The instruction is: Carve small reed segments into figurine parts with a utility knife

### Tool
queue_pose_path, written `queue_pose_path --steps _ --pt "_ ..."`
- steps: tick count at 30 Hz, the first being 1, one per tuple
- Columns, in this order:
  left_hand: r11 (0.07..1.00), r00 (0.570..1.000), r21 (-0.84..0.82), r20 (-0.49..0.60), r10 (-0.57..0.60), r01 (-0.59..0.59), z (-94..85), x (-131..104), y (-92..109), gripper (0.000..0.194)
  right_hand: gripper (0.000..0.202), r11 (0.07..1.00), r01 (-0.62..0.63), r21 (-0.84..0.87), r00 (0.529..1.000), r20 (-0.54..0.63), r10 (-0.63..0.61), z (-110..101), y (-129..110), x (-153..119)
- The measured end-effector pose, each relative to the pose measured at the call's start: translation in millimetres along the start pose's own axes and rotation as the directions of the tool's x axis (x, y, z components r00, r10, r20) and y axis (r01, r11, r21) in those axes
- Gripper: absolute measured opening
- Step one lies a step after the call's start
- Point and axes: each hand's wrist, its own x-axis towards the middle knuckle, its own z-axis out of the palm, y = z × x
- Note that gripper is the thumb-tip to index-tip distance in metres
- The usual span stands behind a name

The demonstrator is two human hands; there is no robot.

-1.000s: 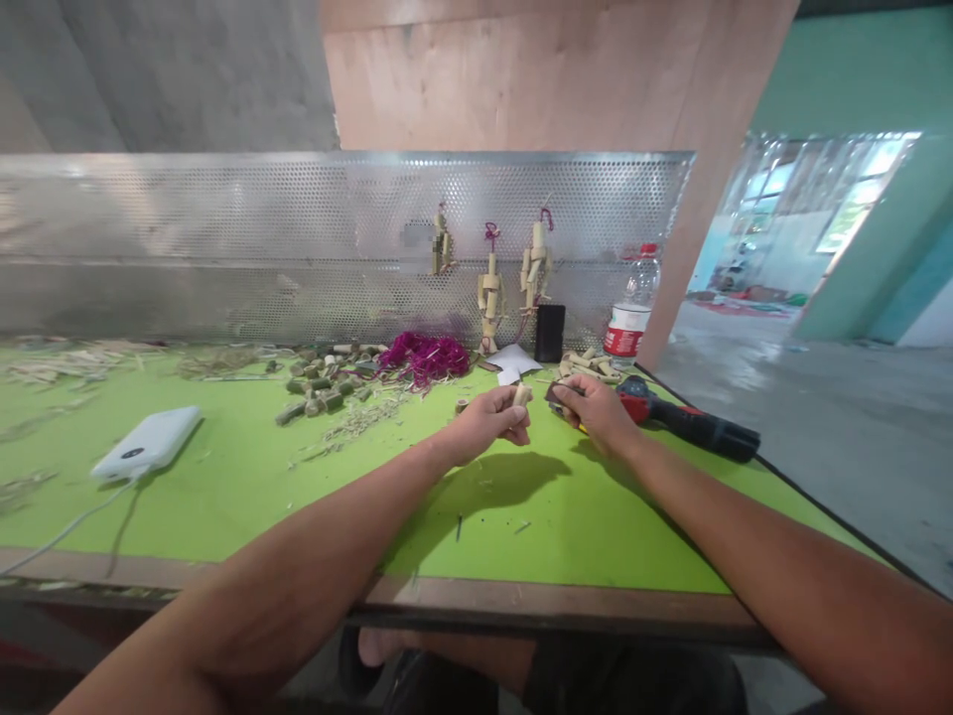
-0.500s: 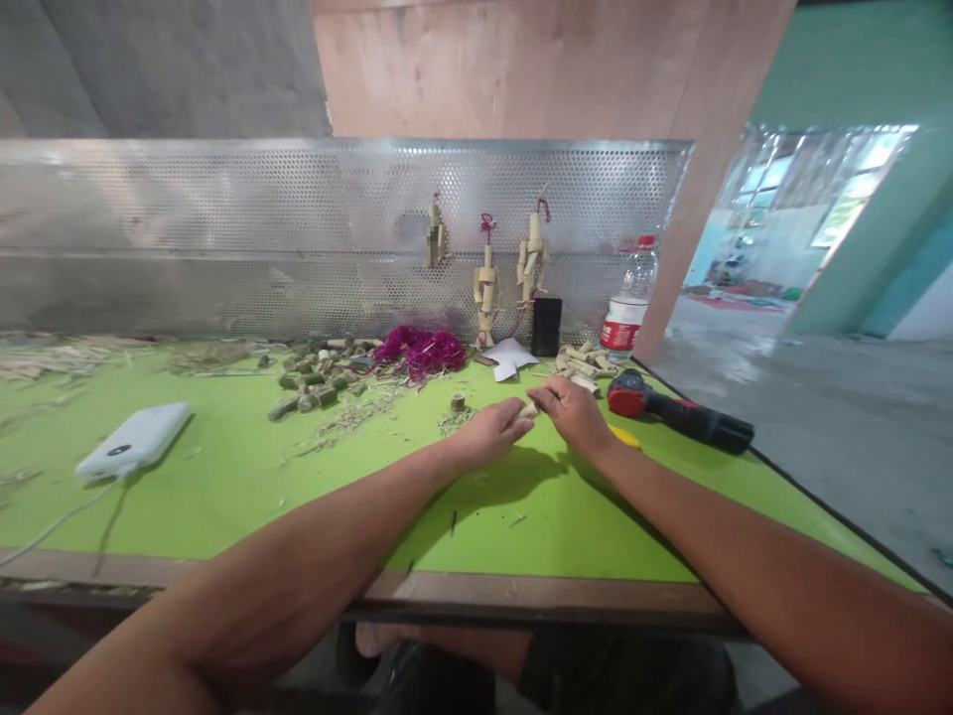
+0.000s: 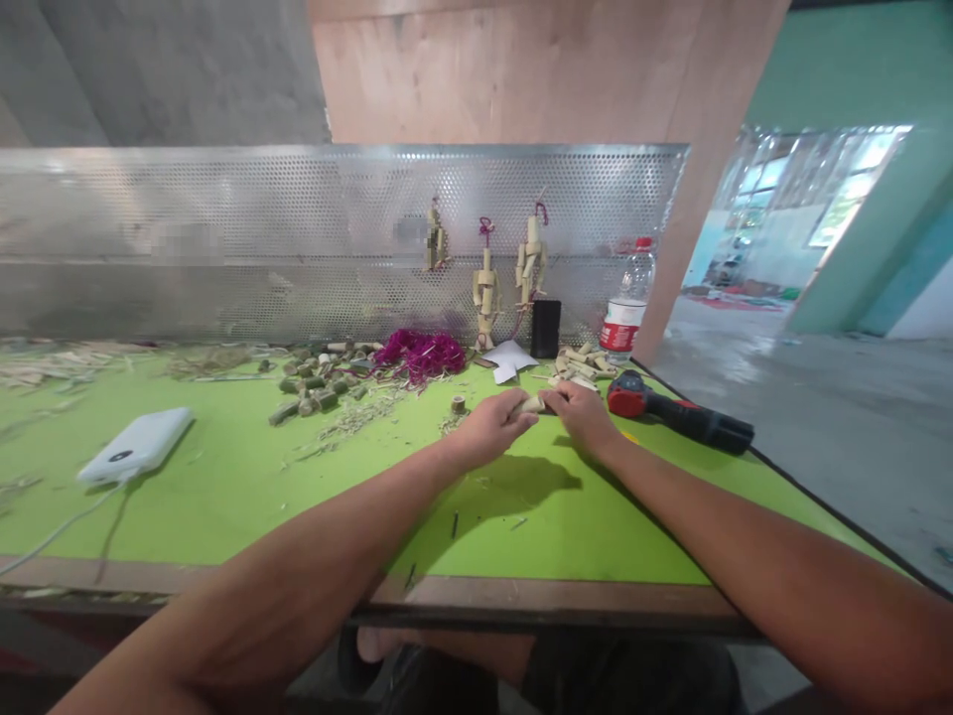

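Note:
Above the green tabletop point(image 3: 313, 526), my left hand point(image 3: 491, 430) is closed around a short pale piece of cane or bamboo point(image 3: 531, 405). Its right end pokes out toward my right hand point(image 3: 582, 417), whose thumb and fingers are pinched close to that end. Whatever the right fingers grip is too small and hidden to make out. Just left of my left hand stands a short brown-rimmed stem piece point(image 3: 458, 404) among shavings. Beyond my right hand lies a heap of pale cut pieces point(image 3: 585, 362).
A red and black power tool point(image 3: 677, 412) lies right, with a plastic bottle point(image 3: 623, 308) behind it. Purple string point(image 3: 421, 356), green stem pieces point(image 3: 313, 392) and a white power bank point(image 3: 135, 447) are leftward. Jointed stick figures point(image 3: 486, 298) hang against the perforated metal panel point(image 3: 298, 218).
My right hand has shifted slightly right, away from my left, so more of the pale piece shows between them. The left hand keeps its hold.

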Motion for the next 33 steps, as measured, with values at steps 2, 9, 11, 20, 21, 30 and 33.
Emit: queue_pose_path --steps 2,9,11,20,21,30,33 --pt "1.0 1.0 0.006 -0.017 -0.004 0.004 -1.4 -0.1 0.5 0.029 0.046 0.996 -0.052 0.075 0.996 -0.061 0.057 -5.3 3.2 2.4" --pt "0.991 0.993 0.062 0.038 0.112 -0.115 11.3 8.0 -13.3 0.025 0.045 0.994 0.088 0.066 0.995 0.041 -0.091 6.3 -25.7 -11.3" --pt "0.985 0.99 0.107 -0.003 0.14 -0.139 13.3 9.2 -14.5 0.02 0.046 0.992 0.124 0.007 0.991 0.054 -0.124 9.3 -23.1 -11.4" --pt "0.999 0.997 -0.041 -0.076 0.011 -0.014 6.1 2.3 -8.5 0.021 0.046 0.995 0.037 0.094 0.998 -0.06 -0.031 -4.7 -12.8 -3.9" --pt "0.999 0.997 -0.04 -0.071 0.005 -0.008 6.6 2.9 -9.3 0.02 0.046 0.992 0.066 0.108 0.998 -0.026 -0.064 -2.9 -17.9 -6.2" --pt "0.998 0.988 -0.035 -0.146 0.055 -0.06 12.3 7.6 -15.1 0.008 0.047 0.979 0.181 -0.092 0.982 0.069 -0.175 10.2 -24.4 -14.2" --pt "0.991 0.996 -0.135 -0.089 -0.021 0.009 10.6 3.7 -14.4 0.017 0.048 0.991 0.124 -0.05 0.991 0.065 -0.121 6.8 -13.8 -8.9"
